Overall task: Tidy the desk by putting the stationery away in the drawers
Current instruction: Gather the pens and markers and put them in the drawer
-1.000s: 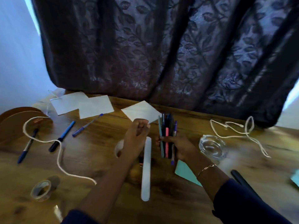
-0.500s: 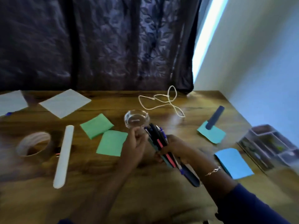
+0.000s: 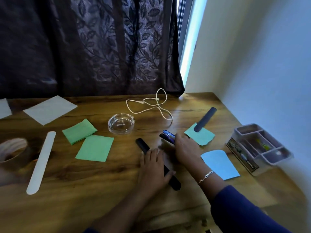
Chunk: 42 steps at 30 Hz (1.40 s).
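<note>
right hand: fingers clenched round pen bundle, tips pointing far-left | left hand: fingers released, flat on dark bar, apparently pressing; long axis far-left to near-right | organiser tray lay right, nearer right hand

Only 1 bit of text even half legible: a dark label strip along the front side of the flat box under the grey organiser tray, on the desk to the right of the right hand, which grips the pens. At the strip's end nearest the camera, pale caps, approx. "OFFICE", blurred, letters not certain. Farther along the same strip, away from the camera, 2 emblem-type marks w/ colour, too smeared to read. Pens in the grip: any barrel print is too small to tell.
</note>
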Each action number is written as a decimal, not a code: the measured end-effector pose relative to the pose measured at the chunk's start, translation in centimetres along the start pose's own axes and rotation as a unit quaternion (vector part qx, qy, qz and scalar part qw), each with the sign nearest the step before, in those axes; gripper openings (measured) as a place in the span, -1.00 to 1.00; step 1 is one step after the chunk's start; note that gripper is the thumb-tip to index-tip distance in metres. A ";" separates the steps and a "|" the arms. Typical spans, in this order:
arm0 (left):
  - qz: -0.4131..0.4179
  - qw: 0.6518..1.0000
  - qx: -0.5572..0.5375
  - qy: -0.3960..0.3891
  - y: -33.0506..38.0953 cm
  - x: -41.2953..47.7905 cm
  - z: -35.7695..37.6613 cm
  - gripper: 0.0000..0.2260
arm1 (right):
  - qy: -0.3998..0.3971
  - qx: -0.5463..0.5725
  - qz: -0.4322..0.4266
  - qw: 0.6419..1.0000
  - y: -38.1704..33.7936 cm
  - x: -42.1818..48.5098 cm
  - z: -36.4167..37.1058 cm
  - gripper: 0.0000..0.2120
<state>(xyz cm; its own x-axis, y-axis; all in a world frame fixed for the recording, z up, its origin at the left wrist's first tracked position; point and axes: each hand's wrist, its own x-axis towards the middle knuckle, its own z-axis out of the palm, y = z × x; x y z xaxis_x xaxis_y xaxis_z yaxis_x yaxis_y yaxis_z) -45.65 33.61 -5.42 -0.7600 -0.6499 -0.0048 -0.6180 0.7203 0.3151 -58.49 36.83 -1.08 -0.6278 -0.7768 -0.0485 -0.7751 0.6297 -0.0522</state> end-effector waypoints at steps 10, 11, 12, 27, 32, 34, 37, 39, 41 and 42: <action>-0.002 1.000 -0.008 -0.031 -0.5 -0.3 0.0 -0.25 | -0.052 0.033 0.019 0.998 -0.2 -1.2 3.6 -0.16; 0.002 1.000 -0.010 -0.030 -0.6 -0.3 -0.1 -0.25 | -0.055 0.035 0.019 0.998 -0.1 -1.1 3.4 -0.14; 0.005 0.999 -0.013 -0.029 -0.8 -0.3 -0.2 -0.24 | -0.061 0.041 0.020 0.997 -0.1 -1.1 3.1 -0.12; -0.103 0.993 -0.028 0.053 -10.9 -3.4 -4.9 0.22 | 0.108 0.130 -0.283 0.944 -9.7 -1.1 2.8 -0.51; -0.133 0.989 0.002 0.069 -17.8 -5.5 -8.3 -0.10 | 0.122 0.121 -0.369 0.913 -17.9 -0.8 2.2 -0.59; -0.144 0.988 0.005 0.056 -21.3 -6.6 -9.4 -0.27 | 0.115 0.148 -0.396 0.899 -21.8 -0.6 2.3 -0.63; -0.160 0.983 0.037 0.082 -26.1 -8.2 -11.4 -0.30 | 0.108 0.165 -0.418 0.887 -27.6 -0.5 2.6 -0.62; -0.174 0.979 0.054 0.090 -29.5 -9.2 -12.8 -0.31 | 0.100 0.173 -0.429 0.881 -31.6 -0.6 2.4 -0.63; -0.177 0.977 0.062 0.104 -32.5 -10.0 -13.9 -0.33 | 0.098 0.169 -0.443 0.875 -34.9 -0.3 2.5 -0.65; -0.180 0.975 0.059 0.115 -34.1 -10.5 -14.5 -0.34 | 0.100 0.164 -0.451 0.871 -36.5 -0.2 2.4 -0.66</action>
<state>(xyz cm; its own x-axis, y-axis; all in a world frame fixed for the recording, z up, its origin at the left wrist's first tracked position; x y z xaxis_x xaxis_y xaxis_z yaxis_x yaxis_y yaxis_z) -13.67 12.40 -2.33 -0.4322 -0.8935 0.1217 -0.8657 0.4489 0.2214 -29.87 14.00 -1.59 0.2019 -0.9210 0.3332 -0.9183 -0.2963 -0.2627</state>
